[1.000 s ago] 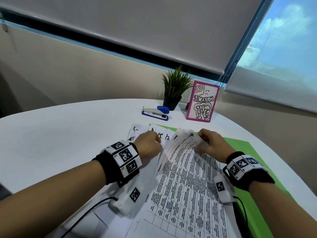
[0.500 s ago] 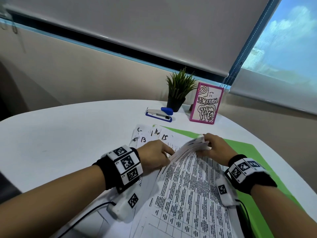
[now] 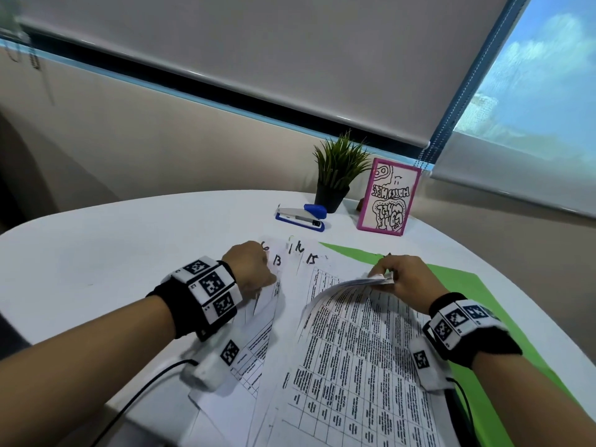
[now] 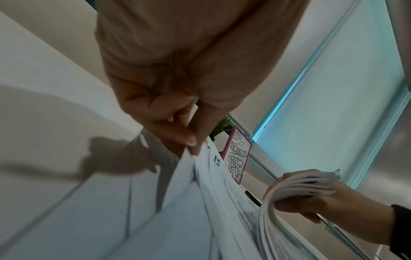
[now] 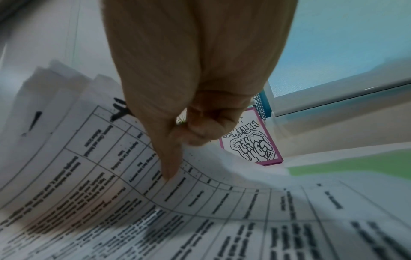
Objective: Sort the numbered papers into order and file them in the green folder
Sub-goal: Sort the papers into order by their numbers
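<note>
A stack of printed, hand-numbered papers (image 3: 348,366) lies fanned on the white table (image 3: 96,253). Sheets marked 13, 14 and 15 (image 3: 300,256) poke out at the far edge. My left hand (image 3: 254,269) pinches the corner of a sheet (image 4: 200,168) on the left side of the fan. My right hand (image 3: 400,279) grips the lifted far ends of several sheets (image 3: 364,280), curling them up off the pile (image 5: 155,176). The green folder (image 3: 477,304) lies open under the papers, showing to the right.
A blue and white stapler (image 3: 301,216), a small potted plant (image 3: 338,175) and a pink-framed drawing (image 3: 388,198) stand at the back of the table. A black cable (image 3: 138,398) runs off the near left edge.
My right hand has lifted the far ends of several sheets higher and drawn them right. My left hand has slid left and farther back, uncovering the numbers 13, 14 and 15.
</note>
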Demonstrator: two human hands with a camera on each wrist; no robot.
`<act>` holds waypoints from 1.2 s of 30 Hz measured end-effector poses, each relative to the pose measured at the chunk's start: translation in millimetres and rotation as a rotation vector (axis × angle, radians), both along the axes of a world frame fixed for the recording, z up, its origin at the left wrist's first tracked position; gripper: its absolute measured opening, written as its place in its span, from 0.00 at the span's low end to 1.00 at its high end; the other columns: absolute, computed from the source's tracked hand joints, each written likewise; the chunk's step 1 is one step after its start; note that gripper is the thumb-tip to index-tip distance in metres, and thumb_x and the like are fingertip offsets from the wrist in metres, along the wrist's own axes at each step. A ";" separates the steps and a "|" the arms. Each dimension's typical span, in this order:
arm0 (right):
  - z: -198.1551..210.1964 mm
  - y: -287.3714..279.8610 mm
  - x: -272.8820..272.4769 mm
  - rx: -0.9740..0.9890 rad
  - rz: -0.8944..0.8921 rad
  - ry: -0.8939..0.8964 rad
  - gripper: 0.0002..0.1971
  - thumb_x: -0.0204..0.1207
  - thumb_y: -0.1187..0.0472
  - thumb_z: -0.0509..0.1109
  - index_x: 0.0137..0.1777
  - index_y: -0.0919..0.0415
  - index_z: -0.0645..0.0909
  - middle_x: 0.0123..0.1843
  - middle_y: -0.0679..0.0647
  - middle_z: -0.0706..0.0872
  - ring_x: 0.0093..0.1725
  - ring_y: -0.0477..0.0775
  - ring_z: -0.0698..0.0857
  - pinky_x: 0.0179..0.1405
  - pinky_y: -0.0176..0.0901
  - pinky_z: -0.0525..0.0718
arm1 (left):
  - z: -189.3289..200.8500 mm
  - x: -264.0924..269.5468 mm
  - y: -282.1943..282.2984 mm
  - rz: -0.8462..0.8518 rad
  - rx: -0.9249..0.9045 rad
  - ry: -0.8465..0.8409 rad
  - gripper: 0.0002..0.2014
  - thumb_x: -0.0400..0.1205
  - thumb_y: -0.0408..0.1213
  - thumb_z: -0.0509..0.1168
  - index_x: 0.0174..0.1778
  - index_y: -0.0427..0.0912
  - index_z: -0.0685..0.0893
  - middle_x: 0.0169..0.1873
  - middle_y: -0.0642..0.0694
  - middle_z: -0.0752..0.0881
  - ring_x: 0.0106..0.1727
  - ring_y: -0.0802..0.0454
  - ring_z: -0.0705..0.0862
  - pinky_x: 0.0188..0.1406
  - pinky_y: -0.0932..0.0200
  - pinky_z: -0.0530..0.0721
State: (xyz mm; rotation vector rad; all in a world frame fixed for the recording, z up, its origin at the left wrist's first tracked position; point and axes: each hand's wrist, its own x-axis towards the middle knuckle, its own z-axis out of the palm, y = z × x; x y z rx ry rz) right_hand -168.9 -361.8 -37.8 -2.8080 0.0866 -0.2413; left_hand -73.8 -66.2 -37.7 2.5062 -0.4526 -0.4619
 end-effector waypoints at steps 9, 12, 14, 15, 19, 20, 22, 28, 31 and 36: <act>3.4 -1.9 -8.7 0.086 0.030 -0.012 0.13 0.67 0.67 0.82 0.31 0.49 0.83 0.40 0.43 0.93 0.45 0.44 0.90 0.50 0.47 0.88 | 14.2 -1.7 2.7 -0.026 -0.261 -0.480 0.15 0.83 0.46 0.64 0.34 0.43 0.79 0.33 0.48 0.85 0.38 0.45 0.81 0.35 0.56 0.74; 4.1 -1.5 -10.1 0.108 0.024 -0.006 0.08 0.68 0.66 0.81 0.34 0.57 0.86 0.40 0.42 0.93 0.46 0.41 0.90 0.52 0.43 0.87 | 19.9 2.8 3.2 0.163 -0.386 -0.565 0.11 0.85 0.46 0.60 0.42 0.45 0.79 0.38 0.47 0.86 0.42 0.42 0.81 0.39 0.55 0.74; 4.8 -0.8 -10.2 0.105 0.024 -0.002 0.07 0.68 0.69 0.81 0.35 0.61 0.86 0.41 0.44 0.93 0.45 0.44 0.90 0.51 0.47 0.87 | 18.5 7.4 9.0 0.130 -0.277 -0.369 0.11 0.83 0.48 0.64 0.47 0.43 0.82 0.41 0.47 0.85 0.45 0.44 0.82 0.41 0.56 0.76; 5.0 -0.9 -10.6 0.106 0.027 -0.006 0.06 0.68 0.70 0.81 0.35 0.62 0.86 0.41 0.45 0.92 0.45 0.45 0.90 0.51 0.48 0.87 | 16.4 7.6 12.6 0.058 -0.166 -0.228 0.13 0.81 0.50 0.67 0.47 0.42 0.84 0.40 0.47 0.86 0.43 0.46 0.83 0.39 0.57 0.77; 5.4 -0.1 -12.0 0.068 0.057 -0.013 0.06 0.68 0.70 0.80 0.36 0.62 0.85 0.41 0.45 0.92 0.46 0.48 0.90 0.49 0.49 0.87 | 8.0 4.6 24.6 -0.155 0.113 0.051 0.13 0.81 0.43 0.68 0.33 0.40 0.81 0.25 0.49 0.81 0.24 0.55 0.78 0.24 0.66 0.73; 5.6 -0.2 -11.8 0.064 0.060 -0.012 0.07 0.68 0.70 0.80 0.36 0.61 0.85 0.41 0.45 0.92 0.46 0.48 0.90 0.49 0.50 0.87 | 10.0 3.2 27.3 -0.163 0.076 0.080 0.14 0.82 0.42 0.68 0.31 0.41 0.79 0.22 0.50 0.81 0.22 0.56 0.77 0.23 0.66 0.73; 5.9 0.2 -10.4 0.048 0.053 0.000 0.06 0.68 0.69 0.80 0.36 0.61 0.86 0.41 0.43 0.92 0.46 0.47 0.90 0.49 0.49 0.87 | 18.3 0.4 32.2 -0.210 -0.108 0.268 0.15 0.83 0.39 0.68 0.30 0.39 0.79 0.19 0.48 0.83 0.19 0.56 0.79 0.25 0.65 0.77; 7.6 -0.9 -7.1 0.043 0.045 0.015 0.06 0.67 0.70 0.80 0.36 0.62 0.86 0.40 0.42 0.92 0.45 0.44 0.90 0.49 0.51 0.87 | 37.3 -11.6 34.8 -0.323 -0.132 0.369 0.15 0.84 0.36 0.66 0.31 0.36 0.82 0.21 0.46 0.87 0.23 0.52 0.86 0.27 0.63 0.83; 7.6 -1.4 -7.9 0.031 0.052 0.010 0.08 0.67 0.71 0.79 0.35 0.59 0.86 0.41 0.42 0.92 0.46 0.46 0.90 0.49 0.53 0.87 | 39.2 0.3 31.6 -0.194 0.042 -0.155 0.17 0.82 0.39 0.63 0.27 0.39 0.78 0.24 0.46 0.82 0.29 0.48 0.81 0.27 0.61 0.75; 6.9 1.4 -10.4 0.028 0.048 0.036 0.09 0.68 0.69 0.80 0.34 0.56 0.85 0.40 0.43 0.92 0.47 0.47 0.90 0.51 0.52 0.87 | 58.1 9.0 32.2 0.006 -0.031 -0.554 0.19 0.86 0.43 0.60 0.28 0.41 0.74 0.31 0.40 0.80 0.35 0.40 0.76 0.35 0.55 0.68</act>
